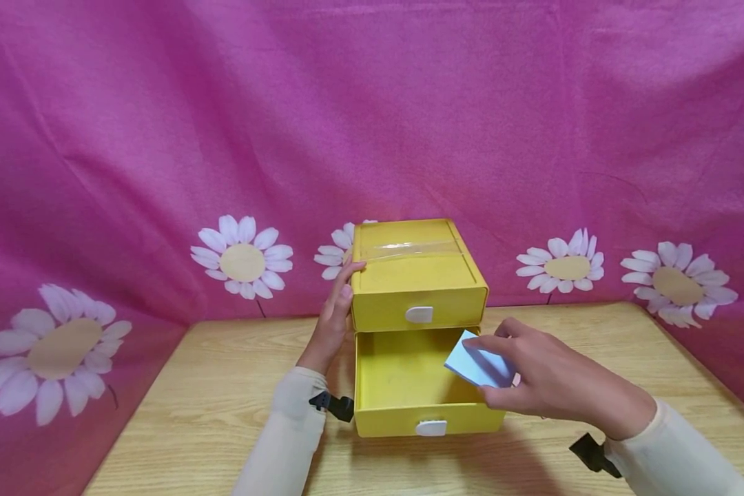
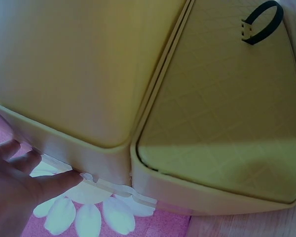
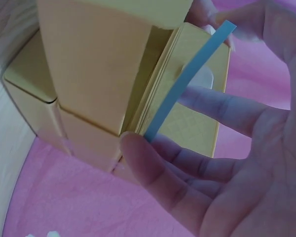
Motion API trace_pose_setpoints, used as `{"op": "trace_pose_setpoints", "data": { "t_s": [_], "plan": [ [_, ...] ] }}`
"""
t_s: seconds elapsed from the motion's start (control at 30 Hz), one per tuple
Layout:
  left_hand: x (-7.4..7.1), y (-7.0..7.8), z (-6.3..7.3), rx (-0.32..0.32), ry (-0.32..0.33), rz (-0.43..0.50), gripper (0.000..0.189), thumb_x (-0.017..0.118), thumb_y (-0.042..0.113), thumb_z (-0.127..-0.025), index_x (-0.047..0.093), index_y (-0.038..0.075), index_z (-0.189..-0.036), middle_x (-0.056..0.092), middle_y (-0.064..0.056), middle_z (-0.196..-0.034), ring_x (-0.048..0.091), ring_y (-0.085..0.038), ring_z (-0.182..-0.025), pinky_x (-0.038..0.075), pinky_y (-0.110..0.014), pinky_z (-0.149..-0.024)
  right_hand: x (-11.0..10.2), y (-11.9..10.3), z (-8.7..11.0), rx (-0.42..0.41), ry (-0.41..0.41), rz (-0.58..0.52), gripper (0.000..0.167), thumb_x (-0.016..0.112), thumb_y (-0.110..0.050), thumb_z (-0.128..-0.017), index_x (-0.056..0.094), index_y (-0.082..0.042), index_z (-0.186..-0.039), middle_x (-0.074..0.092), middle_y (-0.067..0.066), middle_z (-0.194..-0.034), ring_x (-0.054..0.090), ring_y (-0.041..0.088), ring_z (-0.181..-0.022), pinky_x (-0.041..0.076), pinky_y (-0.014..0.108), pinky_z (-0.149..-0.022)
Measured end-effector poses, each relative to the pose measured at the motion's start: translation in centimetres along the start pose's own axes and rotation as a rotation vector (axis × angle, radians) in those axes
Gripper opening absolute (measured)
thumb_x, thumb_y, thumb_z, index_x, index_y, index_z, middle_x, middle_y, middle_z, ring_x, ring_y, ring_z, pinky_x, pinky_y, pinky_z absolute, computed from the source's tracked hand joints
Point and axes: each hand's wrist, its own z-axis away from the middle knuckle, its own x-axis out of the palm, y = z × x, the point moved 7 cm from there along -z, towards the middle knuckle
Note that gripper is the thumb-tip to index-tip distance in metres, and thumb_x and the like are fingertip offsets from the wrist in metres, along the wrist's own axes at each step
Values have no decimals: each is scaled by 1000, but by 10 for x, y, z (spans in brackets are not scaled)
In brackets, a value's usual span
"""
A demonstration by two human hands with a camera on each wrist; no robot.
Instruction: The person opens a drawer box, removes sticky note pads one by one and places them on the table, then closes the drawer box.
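Observation:
A yellow two-drawer box [image 1: 418, 272] stands on the table, its lower drawer [image 1: 403, 372] pulled out and its upper drawer pushed in. White tabs mark both drawer fronts. My left hand [image 1: 331, 327] rests against the box's left side, fingertips at the top edge; in the left wrist view its fingers [image 2: 54, 185] lie along the yellow wall. Over the right part of the lower drawer, my right hand [image 1: 548, 372] pinches a light blue sticky note pad [image 1: 477, 364]. Seen edge-on in the right wrist view, the pad [image 3: 185, 81] is thin and slightly bowed between thumb and fingers.
Clear tape [image 1: 409, 249] runs across the box top. The wooden table [image 1: 223, 386] extends to both sides. Behind it hangs a pink cloth [image 1: 409, 124] with white daisies. Black straps [image 1: 595, 455] sit at both sleeves.

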Motion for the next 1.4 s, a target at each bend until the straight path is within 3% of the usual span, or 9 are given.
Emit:
{"op": "trace_pose_setpoints", "data": {
  "t_s": [0.1, 0.23, 1.07, 1.3, 1.4],
  "plan": [
    [1, 12, 2, -2, -9, -3, 50, 25, 22, -100, 31, 5, -147, 4, -17, -161, 6, -29, -146, 16, -58, -112, 1, 6, 4, 26, -3, 0, 53, 74, -28, -73, 66, -16, -123, 54, 2, -93, 49, 7, -67, 43, 20, -56],
    [2, 15, 3, -3, -11, -15, 50, 24, 20, -100, 30, 4, -147, 3, -17, -160, 6, -29, -146, 15, -58, -112, 1, 14, 9, 50, 4, 13, 55, 74, -29, -73, 65, -13, -125, 55, 3, -95, 49, 8, -68, 43, 20, -55],
    [1, 13, 3, -16, -4, -10, 48, 24, 21, -101, 30, 7, -147, 4, -7, -162, 8, -27, -146, 14, -56, -113, 10, 72, 33, 157, 34, 44, 58, 78, -39, -73, 65, -14, -124, 58, 4, -93, 47, 10, -68, 41, 24, -55],
    [-2, -15, -1, 10, 9, 2, 48, 24, 27, -102, 32, 16, -148, 4, -4, -162, 8, -22, -146, 15, -55, -113, 21, 97, 34, 250, -19, 42, 62, 78, -39, -73, 64, -7, -125, 59, 9, -92, 48, 15, -71, 42, 30, -58],
    [-2, -20, -2, 29, 10, -2, 50, 26, 35, -101, 33, 19, -148, 5, -5, -162, 8, -20, -146, 17, -56, -112, 27, 110, 36, 290, -59, 36, 65, 77, -41, -75, 62, -6, -127, 59, 10, -94, 49, 17, -74, 43, 32, -60]
  ]
}}
